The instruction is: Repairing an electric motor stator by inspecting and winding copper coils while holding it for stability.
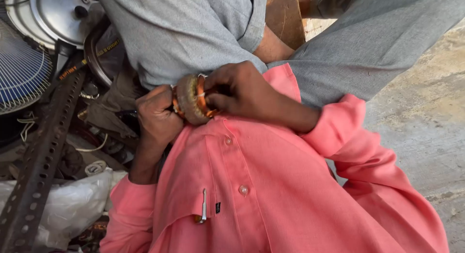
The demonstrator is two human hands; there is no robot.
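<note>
Both hands grip a round wound coil at chest height.
The left hand (156, 115) closes around the copper-wound stator (191, 99) from one side; the right hand (240, 91) pinches its windings. Judging by this, the windings are being worked, calling for a steady hold.

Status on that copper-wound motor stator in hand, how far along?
Done: copper coils already sit around the ring-shaped stator. In hand: the left hand grips its rim, and the right hand pinches the coil at a white tie. Left: cannot tell; the far side is hidden.
</note>
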